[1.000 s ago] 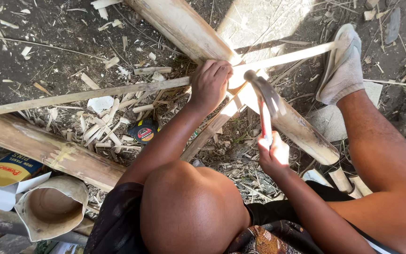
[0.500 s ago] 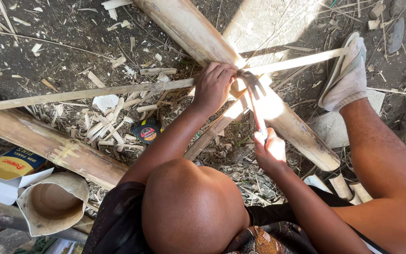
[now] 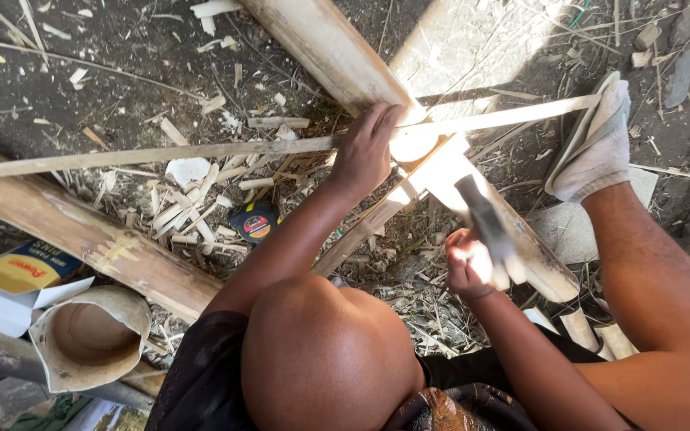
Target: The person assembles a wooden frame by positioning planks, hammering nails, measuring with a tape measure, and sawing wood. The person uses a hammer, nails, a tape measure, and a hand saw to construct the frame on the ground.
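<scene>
I see the thick pole [image 3: 337,60] running from 11 o'clock down to 4 o'clock under both hands. Across it lies the thin strip [image 3: 201,150], its long axis near level, 9 to 3 o'clock. My left hand [image 3: 365,152] is curled over the strip right at the crossing, pressing it onto the pole. My right hand [image 3: 473,267] is fisted round the hammer [image 3: 485,219] handle, head raised and blurred. From that hand the crossing lies toward 11 o'clock, near; the left hand is already touching it. A tape measure [image 3: 255,223] sits among chips at 8 o'clock.
</scene>
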